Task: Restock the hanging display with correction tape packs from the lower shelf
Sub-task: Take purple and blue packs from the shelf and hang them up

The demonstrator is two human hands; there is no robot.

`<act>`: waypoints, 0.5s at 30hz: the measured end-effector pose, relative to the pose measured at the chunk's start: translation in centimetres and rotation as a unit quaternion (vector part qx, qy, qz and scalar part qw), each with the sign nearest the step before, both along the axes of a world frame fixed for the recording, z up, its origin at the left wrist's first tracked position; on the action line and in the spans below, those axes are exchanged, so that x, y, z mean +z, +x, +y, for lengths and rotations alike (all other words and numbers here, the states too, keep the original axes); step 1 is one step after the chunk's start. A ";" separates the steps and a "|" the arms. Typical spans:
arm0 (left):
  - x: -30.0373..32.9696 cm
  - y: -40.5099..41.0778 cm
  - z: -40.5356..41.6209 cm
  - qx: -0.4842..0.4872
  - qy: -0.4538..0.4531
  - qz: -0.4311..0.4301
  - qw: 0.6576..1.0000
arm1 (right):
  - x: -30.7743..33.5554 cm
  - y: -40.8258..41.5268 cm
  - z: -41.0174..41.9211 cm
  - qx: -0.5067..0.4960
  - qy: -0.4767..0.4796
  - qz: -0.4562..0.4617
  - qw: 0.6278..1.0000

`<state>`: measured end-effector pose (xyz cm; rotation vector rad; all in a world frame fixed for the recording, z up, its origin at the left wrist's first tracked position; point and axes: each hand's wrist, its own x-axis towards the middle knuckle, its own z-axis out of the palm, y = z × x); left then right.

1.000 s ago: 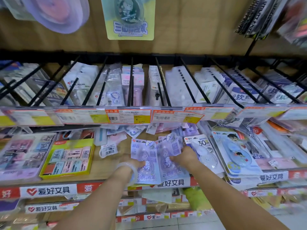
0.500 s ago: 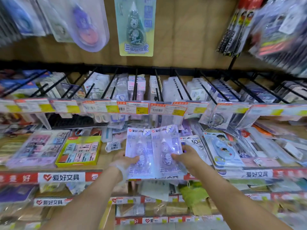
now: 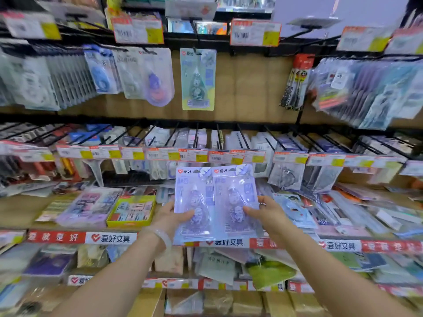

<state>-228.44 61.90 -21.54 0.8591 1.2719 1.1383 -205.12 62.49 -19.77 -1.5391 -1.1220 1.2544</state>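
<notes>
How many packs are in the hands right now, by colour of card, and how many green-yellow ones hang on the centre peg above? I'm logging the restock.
Purple-carded blister packs of correction tape, held: 2
Green-yellow carded pack, hanging: 1
Total: 3

"爱好文具" on shelf strip [image 3: 225, 242]; "18" on pack [image 3: 285, 188]

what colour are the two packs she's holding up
Pale purple correction tape packs, seen in the head view.

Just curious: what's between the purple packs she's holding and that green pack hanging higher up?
In the head view, between the purple packs and green pack: a row of hooks with price tags and bare backboard.
</notes>
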 end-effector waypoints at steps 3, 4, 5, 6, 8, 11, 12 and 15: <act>1.6 -0.4 -1.3 0.005 0.023 -0.007 1.000 | 1.6 -0.2 -1.2 0.007 0.027 -0.003 1.000; 2.2 -0.5 -1.7 0.015 0.024 -0.006 1.000 | 2.1 -0.3 -1.6 0.011 0.034 -0.004 0.999; 2.7 -0.6 -1.9 0.026 0.033 -0.007 0.999 | 2.7 -0.4 -1.9 0.014 0.042 -0.001 0.999; 3.3 -0.6 -2.2 0.034 0.043 -0.007 0.998 | 3.2 -0.4 -2.2 0.016 0.049 0.005 0.999; 4.4 -0.7 -2.4 0.043 0.063 -0.011 0.997 | 4.3 -0.6 -2.4 0.020 0.067 0.017 0.997; 6.3 -1.1 -2.4 0.048 0.090 -0.003 0.995 | 6.0 -0.9 -2.4 0.034 0.102 0.025 0.994; 6.9 -1.2 -2.3 0.048 0.098 0.000 0.994 | 6.6 -1.0 -2.3 0.035 0.111 0.025 0.993; 8.8 -1.4 -1.7 0.047 0.124 0.009 0.991 | 8.4 -1.3 -1.5 0.034 0.138 0.030 0.989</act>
